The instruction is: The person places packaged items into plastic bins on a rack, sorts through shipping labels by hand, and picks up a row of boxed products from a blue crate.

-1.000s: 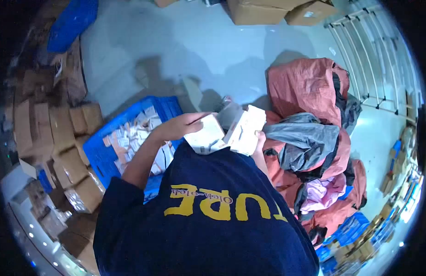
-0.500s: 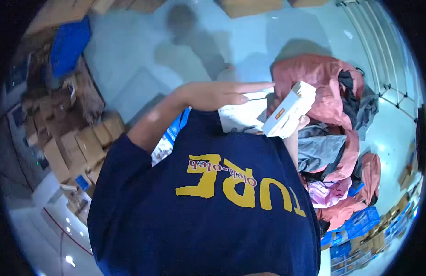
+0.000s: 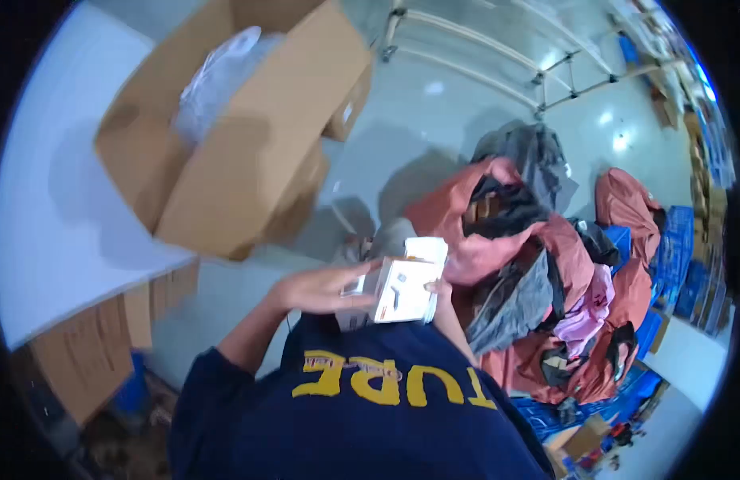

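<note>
In front of my chest is a small white box (image 3: 405,293) with a dark product picture and small orange print on its face. My right hand (image 3: 438,294) grips it at the right edge, with the thumb over the face. A second white piece (image 3: 426,249) shows behind its upper edge, perhaps another box. My left hand (image 3: 326,290) has its fingers stretched out toward the box's left side, thumb apart, tips at its edge. Something pale shows between and below those fingers, too blurred to name.
A large open cardboard carton (image 3: 250,176) with clear plastic inside stands at the upper left. Red-pink sacks (image 3: 562,256) with dark and grey cloth lie at the right, near blue crates (image 3: 672,256). A white pipe frame (image 3: 474,68) is at the back. Flattened cardboard (image 3: 86,356) lies at lower left.
My view has swung, bringing the large carton in at the left. The white box has turned so its pictured face shows, and both hands have come down closer to my chest.
</note>
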Demonstrator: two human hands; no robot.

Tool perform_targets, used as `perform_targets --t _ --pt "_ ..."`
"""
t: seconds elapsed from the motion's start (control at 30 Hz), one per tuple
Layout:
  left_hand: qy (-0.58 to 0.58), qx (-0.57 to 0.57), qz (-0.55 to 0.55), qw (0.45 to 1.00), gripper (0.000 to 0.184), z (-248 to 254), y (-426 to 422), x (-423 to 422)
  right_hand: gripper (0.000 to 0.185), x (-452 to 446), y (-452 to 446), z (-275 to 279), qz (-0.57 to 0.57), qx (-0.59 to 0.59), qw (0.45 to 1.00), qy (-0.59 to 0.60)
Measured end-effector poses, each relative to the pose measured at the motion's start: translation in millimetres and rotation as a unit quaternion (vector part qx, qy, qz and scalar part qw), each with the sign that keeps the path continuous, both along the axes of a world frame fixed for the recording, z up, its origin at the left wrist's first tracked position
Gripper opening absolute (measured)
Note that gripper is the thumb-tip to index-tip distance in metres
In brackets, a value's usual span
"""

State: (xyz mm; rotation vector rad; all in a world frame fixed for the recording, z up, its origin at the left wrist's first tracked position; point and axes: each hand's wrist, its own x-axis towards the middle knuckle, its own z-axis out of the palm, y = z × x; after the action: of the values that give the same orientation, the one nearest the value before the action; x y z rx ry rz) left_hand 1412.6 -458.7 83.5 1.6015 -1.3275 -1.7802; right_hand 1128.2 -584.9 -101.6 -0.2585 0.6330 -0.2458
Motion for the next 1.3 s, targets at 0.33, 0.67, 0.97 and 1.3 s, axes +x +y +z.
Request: perform_targets --t 0.33,0.67,0.97,1.3 --pt "-0.048 -0.147 0.202 0.967 0.064 -1.2 -261.4 140.1 0.077 196.3 -277.7 76.5 -0.093 -0.069 0.993 -0.028" --pt "0.023 -0.253 0.345 0.904 0.046 41.2 -548.0 228.3 0.069 318.1 -541.0 141.5 -0.055 -0.137 0.981 -0.123" --pt "0.34 -0.33 0.411 0.779 0.054 17.0 -775.1 323.7 0.086 360.6 -744.9 152.9 -0.259 -0.118 0.952 -0.113" --pt "0.138 -0.543 0.333 0.758 0.062 128.7 -1087.1 336.3 0.086 329.1 -978.7 202.5 -0.31 -0.215 0.913 -0.153"
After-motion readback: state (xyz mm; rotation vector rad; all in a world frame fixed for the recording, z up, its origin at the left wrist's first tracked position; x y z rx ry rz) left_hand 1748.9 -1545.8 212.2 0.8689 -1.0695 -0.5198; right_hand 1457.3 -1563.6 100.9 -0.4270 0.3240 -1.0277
